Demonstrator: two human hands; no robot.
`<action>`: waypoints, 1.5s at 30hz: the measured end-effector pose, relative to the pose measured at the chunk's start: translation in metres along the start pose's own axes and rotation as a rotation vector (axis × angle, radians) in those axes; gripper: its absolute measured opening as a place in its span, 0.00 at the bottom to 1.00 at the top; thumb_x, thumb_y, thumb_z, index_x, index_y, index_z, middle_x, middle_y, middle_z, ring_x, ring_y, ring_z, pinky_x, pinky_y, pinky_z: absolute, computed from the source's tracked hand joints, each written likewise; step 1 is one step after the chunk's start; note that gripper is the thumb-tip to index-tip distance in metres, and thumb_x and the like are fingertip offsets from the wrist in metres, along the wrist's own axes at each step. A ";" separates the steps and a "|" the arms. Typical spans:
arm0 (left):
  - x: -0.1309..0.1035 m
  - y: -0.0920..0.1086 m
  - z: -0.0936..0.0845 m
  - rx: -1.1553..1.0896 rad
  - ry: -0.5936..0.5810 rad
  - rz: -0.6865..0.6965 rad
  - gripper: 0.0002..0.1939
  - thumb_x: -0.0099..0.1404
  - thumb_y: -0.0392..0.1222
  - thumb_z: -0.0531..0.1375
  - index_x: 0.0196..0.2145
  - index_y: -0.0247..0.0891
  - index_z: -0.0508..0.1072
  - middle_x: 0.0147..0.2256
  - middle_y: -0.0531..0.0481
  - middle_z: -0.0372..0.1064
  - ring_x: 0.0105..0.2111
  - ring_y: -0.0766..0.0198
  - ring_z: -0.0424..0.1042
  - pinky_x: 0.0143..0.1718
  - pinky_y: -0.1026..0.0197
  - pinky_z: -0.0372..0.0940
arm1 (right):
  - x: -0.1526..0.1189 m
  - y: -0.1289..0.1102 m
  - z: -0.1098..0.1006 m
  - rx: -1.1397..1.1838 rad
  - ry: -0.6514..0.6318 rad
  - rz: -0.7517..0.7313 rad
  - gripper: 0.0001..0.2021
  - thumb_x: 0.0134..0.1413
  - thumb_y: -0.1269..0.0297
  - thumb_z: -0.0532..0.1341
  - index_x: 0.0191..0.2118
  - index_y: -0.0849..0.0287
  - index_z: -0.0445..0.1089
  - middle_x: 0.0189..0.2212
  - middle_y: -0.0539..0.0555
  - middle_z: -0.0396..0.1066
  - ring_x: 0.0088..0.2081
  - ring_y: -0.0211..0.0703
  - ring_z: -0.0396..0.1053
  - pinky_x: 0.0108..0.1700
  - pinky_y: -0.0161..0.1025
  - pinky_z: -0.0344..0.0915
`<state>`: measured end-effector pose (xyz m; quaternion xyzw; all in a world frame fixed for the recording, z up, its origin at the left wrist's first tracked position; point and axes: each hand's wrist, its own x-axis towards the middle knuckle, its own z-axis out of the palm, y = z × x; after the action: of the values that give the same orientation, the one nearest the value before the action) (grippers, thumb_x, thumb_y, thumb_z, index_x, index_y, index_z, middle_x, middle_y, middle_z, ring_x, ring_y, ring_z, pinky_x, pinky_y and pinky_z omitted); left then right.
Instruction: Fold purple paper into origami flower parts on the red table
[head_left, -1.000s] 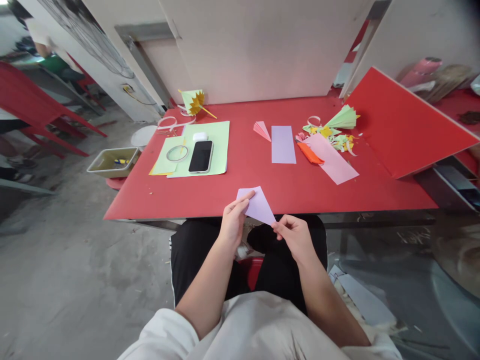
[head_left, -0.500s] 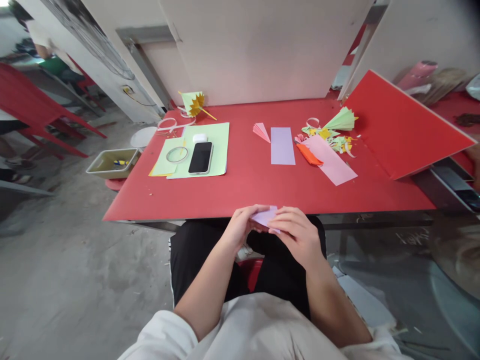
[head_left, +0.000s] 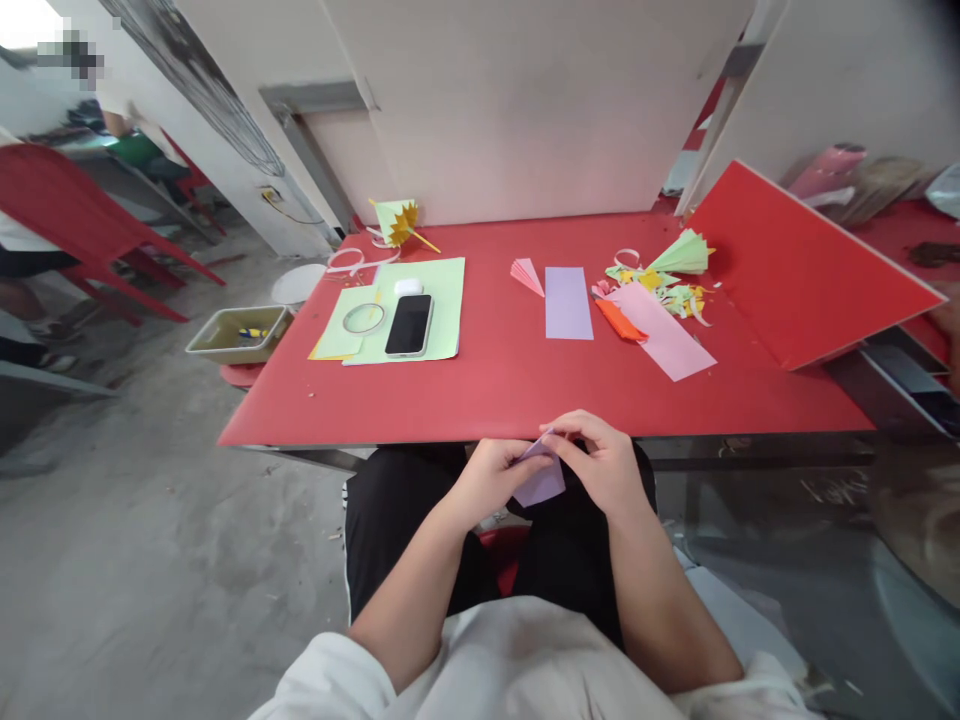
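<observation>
A piece of purple paper (head_left: pixel 541 484) is held over my lap, just in front of the table edge. My left hand (head_left: pixel 496 476) grips its left side, thumb lying across it. The fingertips of my right hand (head_left: pixel 596 455) pinch its upper edge. Part of the paper is hidden behind my fingers. On the red table (head_left: pixel 480 390) beyond lie a flat purple paper strip (head_left: pixel 568 303), a pleated pink paper fan (head_left: pixel 528 277), a pink paper strip (head_left: pixel 667 330) and an orange utility knife or similar orange object (head_left: pixel 621 321).
To the left, a phone (head_left: pixel 409 325), a white case (head_left: pixel 408 287) and a tape roll (head_left: pixel 363 318) rest on green paper sheets (head_left: pixel 448 300). A small paper umbrella (head_left: pixel 403 223) sits at the back. Paper scraps (head_left: pixel 686 298) and a raised red board (head_left: pixel 802 270) are on the right.
My hands have turned the purple paper, so more of it now hangs below the fingers. The right fingertips have shifted to its upper edge. The view has tilted slightly.
</observation>
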<state>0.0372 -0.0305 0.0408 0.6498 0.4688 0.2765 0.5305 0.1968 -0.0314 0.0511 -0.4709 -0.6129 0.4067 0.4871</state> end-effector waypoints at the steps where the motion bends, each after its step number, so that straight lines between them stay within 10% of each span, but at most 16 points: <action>1: 0.000 -0.003 0.002 -0.004 0.006 -0.013 0.20 0.60 0.52 0.56 0.23 0.31 0.72 0.19 0.55 0.56 0.21 0.71 0.53 0.23 0.67 0.52 | 0.000 -0.001 -0.001 0.002 0.006 -0.009 0.02 0.50 0.66 0.62 0.30 0.55 0.72 0.29 0.51 0.71 0.32 0.40 0.68 0.35 0.38 0.65; 17: -0.004 -0.004 0.004 -0.102 -0.075 -0.022 0.20 0.62 0.52 0.54 0.24 0.31 0.69 0.19 0.56 0.56 0.19 0.73 0.53 0.20 0.69 0.50 | -0.006 0.012 0.002 -0.031 0.014 -0.135 0.04 0.50 0.69 0.62 0.30 0.52 0.73 0.29 0.48 0.74 0.33 0.37 0.70 0.39 0.36 0.66; 26: -0.001 -0.005 0.001 -0.029 -0.023 -0.013 0.20 0.63 0.52 0.53 0.25 0.32 0.70 0.18 0.56 0.55 0.19 0.73 0.52 0.20 0.68 0.48 | -0.006 0.021 0.004 0.030 0.063 0.021 0.02 0.48 0.63 0.64 0.27 0.53 0.74 0.27 0.49 0.73 0.32 0.39 0.70 0.37 0.37 0.66; 32: 0.000 -0.009 -0.001 -0.057 0.249 -0.062 0.21 0.61 0.53 0.54 0.21 0.32 0.68 0.18 0.56 0.55 0.20 0.72 0.53 0.21 0.68 0.50 | -0.008 0.025 0.009 0.063 0.128 0.246 0.09 0.39 0.61 0.67 0.30 0.56 0.74 0.25 0.50 0.72 0.28 0.40 0.70 0.33 0.38 0.67; 45: 0.002 -0.012 -0.007 -0.081 0.216 -0.101 0.15 0.58 0.49 0.58 0.29 0.33 0.76 0.23 0.54 0.67 0.25 0.68 0.62 0.28 0.66 0.58 | -0.009 0.029 0.006 0.056 0.222 0.376 0.07 0.38 0.60 0.67 0.24 0.57 0.74 0.24 0.51 0.74 0.29 0.43 0.71 0.35 0.40 0.67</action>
<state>0.0279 -0.0252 0.0310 0.5699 0.5436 0.3366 0.5162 0.1964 -0.0337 0.0206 -0.6050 -0.4454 0.4528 0.4802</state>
